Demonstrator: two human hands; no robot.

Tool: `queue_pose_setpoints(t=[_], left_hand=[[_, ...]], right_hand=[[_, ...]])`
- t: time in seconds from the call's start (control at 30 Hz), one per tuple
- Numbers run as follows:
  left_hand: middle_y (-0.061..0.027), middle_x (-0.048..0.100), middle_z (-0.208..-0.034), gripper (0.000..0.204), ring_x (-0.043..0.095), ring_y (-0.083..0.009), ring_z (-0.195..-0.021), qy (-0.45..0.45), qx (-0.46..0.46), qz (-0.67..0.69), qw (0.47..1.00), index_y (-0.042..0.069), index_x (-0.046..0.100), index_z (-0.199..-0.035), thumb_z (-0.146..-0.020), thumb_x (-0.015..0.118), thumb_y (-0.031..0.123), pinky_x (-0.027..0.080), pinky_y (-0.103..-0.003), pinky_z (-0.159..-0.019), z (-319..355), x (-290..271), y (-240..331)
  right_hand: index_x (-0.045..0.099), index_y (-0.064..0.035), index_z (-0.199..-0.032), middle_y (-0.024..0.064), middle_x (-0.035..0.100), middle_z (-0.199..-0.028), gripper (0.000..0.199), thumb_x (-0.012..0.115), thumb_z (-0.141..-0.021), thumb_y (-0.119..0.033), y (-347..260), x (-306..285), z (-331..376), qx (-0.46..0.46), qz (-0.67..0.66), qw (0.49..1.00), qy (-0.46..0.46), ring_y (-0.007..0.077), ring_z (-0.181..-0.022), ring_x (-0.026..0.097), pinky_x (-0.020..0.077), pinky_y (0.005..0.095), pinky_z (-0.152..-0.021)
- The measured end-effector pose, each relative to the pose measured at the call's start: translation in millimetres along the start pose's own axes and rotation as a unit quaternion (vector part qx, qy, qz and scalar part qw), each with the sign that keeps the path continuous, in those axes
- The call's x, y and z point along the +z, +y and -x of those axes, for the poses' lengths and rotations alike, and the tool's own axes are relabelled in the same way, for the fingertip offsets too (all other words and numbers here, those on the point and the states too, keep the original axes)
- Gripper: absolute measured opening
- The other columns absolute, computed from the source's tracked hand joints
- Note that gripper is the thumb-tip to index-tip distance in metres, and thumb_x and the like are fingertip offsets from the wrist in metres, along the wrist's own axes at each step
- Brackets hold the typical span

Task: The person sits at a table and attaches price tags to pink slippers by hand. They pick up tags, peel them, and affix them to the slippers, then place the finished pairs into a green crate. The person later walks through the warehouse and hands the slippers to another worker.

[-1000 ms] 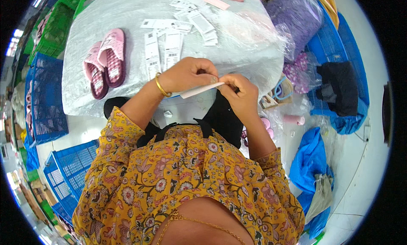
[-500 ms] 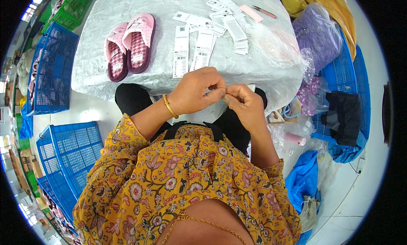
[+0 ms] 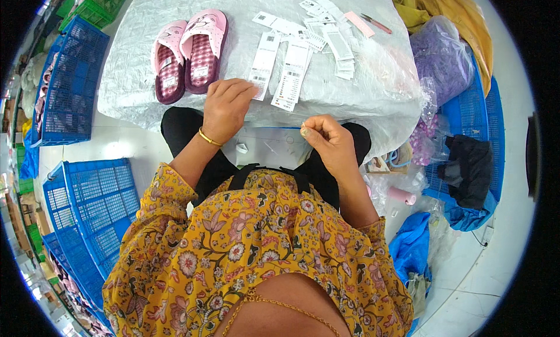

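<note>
Head view, looking down. Hands apart, both at the near side of a table [image 3: 373, 74] wrapped in clear plastic. Left hand [image 3: 226, 111], with a gold bangle [image 3: 210, 137] at the wrist, reaches over the table edge; fingers bent, their tips at the lower part of a long white tag [image 3: 266, 60] (touching or just above it, cannot tell; nor whether thumb and fingers meet, the thumb being hidden). Right hand [image 3: 332, 143] is over the lap, just off the table edge, thumb tip brought against the forefinger in a pinch; anything between them is too small to make out.

Just right of the long tag, a few overlapping printed tags [image 3: 290, 74]. Beyond these, a looser heap of white tags [image 3: 338, 42], with a pink strip [image 3: 359, 24] and a slim dark-and-red tool [image 3: 376, 23] near it.

Left part of table: a pair of pink slippers [image 3: 201, 57], side by side and touching, toes away from the person, checked insoles showing.

Right of table: a purple bundle [image 3: 440, 51] in clear plastic, and a black cloth [image 3: 471, 168] over a blue crate [image 3: 496, 127]. Floor, right: a pink roll [image 3: 402, 196].
</note>
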State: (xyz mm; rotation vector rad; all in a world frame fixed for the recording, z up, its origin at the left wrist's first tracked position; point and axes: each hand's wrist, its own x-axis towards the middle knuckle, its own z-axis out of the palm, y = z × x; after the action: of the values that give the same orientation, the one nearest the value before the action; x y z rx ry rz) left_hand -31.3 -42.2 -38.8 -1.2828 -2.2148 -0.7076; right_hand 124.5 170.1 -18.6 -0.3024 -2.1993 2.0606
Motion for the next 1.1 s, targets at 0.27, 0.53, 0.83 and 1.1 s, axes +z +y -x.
queue_pose_setpoints(t=[0.27, 0.53, 0.83, 1.1], left_hand=[[-0.0012, 0.069, -0.100, 0.028, 0.063, -0.0194, -0.092, 0.078, 0.022, 0.030, 0.996, 0.011, 0.071, -0.095, -0.069, 0.070, 0.001, 0.042, -0.034, -0.076, 11.3, -46.4, 38.0], [-0.0081, 0.061, -0.119, 0.040, 0.058, -0.0227, -0.107, 0.022, -0.075, 0.203, 0.976, 0.007, 0.064, -0.113, -0.077, 0.073, 0.022, 0.044, -0.036, -0.085, 37.0, -68.1, 45.2], [-0.0017, 0.065, -0.096, 0.017, 0.059, -0.0073, -0.085, -0.091, -0.446, 0.592, 0.665, 0.000, 0.061, -0.106, -0.090, 0.061, 0.004, 0.047, -0.021, -0.077, 26.5, -45.3, 41.5], [0.0012, 0.064, -0.094, 0.017, 0.058, -0.0051, -0.083, -0.112, -0.434, 0.585, 0.676, 0.001, 0.063, -0.104, -0.088, 0.064, 0.004, 0.047, -0.021, -0.074, 18.8, -60.1, 43.0]], right_hand=[[0.059, -0.0003, -0.100, 0.0033, 0.064, -0.088, 0.017, 0.063, -0.093, -0.015, -4.7, 36.4, -26.9, 0.024, -0.099, 0.994, 0.031, 0.0070, -0.077, 0.056, 0.0470, 0.0228, -0.071], [0.058, 0.0002, -0.099, 0.0033, 0.063, -0.085, 0.012, 0.061, -0.093, -0.010, -7.8, 68.3, -39.7, 0.014, -0.148, 0.988, 0.037, 0.0058, -0.075, 0.057, 0.0479, 0.0209, -0.067], [0.062, -0.0020, -0.096, 0.0037, 0.064, -0.085, 0.008, 0.064, -0.090, -0.007, -9.2, 80.5, -33.0, -0.073, -0.003, 0.997, 0.008, 0.0062, -0.067, 0.055, 0.0444, 0.0231, -0.058], [0.065, -0.0065, -0.091, 0.0075, 0.066, -0.104, 0.014, 0.071, -0.079, -0.009, -35.6, 70.8, -25.3, -0.350, 0.323, 0.873, 0.102, 0.0266, -0.093, 0.060, 0.0484, 0.0348, -0.077]])
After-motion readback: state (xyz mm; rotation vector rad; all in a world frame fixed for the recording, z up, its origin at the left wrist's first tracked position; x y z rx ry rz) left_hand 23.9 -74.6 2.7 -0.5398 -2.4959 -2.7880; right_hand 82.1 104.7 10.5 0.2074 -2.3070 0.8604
